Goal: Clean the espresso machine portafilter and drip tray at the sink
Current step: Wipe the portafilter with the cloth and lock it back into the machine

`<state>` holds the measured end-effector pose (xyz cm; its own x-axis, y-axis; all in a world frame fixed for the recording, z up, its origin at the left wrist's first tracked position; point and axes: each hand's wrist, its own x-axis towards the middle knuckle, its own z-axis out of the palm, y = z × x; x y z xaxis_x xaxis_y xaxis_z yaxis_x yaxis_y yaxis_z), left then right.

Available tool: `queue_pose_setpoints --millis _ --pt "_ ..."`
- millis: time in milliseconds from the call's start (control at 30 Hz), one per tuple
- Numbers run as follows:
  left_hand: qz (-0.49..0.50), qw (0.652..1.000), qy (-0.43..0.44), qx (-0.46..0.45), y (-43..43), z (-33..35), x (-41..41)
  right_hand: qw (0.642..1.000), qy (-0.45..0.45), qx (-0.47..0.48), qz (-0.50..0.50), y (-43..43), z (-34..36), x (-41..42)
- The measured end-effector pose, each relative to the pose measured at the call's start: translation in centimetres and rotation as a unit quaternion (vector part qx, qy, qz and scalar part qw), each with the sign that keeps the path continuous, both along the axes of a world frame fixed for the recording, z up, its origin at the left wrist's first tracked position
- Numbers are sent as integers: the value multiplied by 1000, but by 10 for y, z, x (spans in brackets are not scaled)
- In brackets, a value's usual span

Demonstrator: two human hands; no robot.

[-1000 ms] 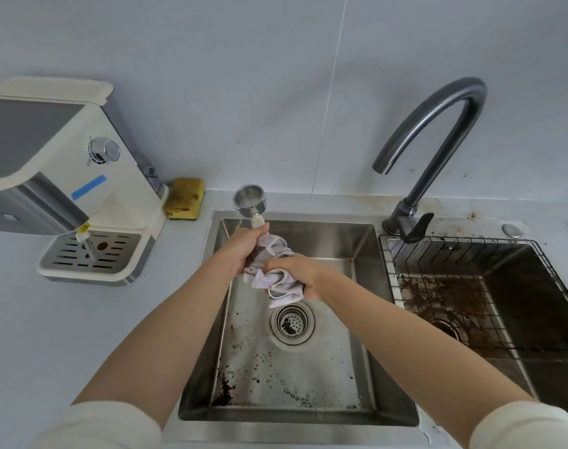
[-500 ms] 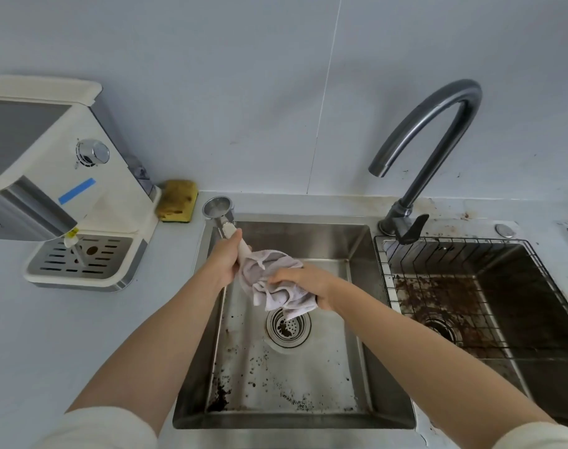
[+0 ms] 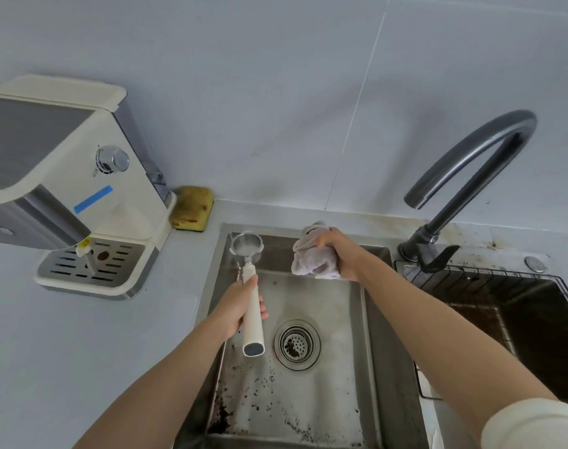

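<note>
Holding portafilter left hand, cloth right hand.

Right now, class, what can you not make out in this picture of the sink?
- Head view: the inside of the portafilter basket; too blurred to judge clean.
- The right hand palm; the bunched cloth hides it.
- The espresso machine; cut off at the left edge.
- The right basin; dark, and cut off at the right edge.

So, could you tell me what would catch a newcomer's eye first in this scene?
Probably the portafilter, held by its white handle in the left hand over the left side of the sink, its metal basket pointing away. Beside it, the right hand grips a bunched pale cloth. Dark coffee grounds speckle the sink's near floor.
</note>
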<state>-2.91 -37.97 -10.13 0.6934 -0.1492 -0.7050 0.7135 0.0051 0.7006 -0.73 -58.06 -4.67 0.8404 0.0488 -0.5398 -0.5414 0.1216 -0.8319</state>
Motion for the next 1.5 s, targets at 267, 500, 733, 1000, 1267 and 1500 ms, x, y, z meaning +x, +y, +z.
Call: queue_pose_setpoints --millis 267,500,733,1000,1267,1500 --pt "-1 1000 20 18 1 -18 0 989 -60 -129 34 28 -6 71" --pt "-17 999 17 39 3 -25 14 939 -67 -335 23 29 -36 105" --pt "-31 998 21 42 1 -28 19 790 -10 -613 18 -3 -59 97" --pt "-46 998 5 41 -8 -25 20 738 -48 -635 222 -4 -78 83" --pt "-45 999 -3 23 -13 -10 15 768 -10 -584 263 -8 -65 65" --pt "-64 997 -30 22 -8 19 -7 972 -30 -212 100 36 -35 3"
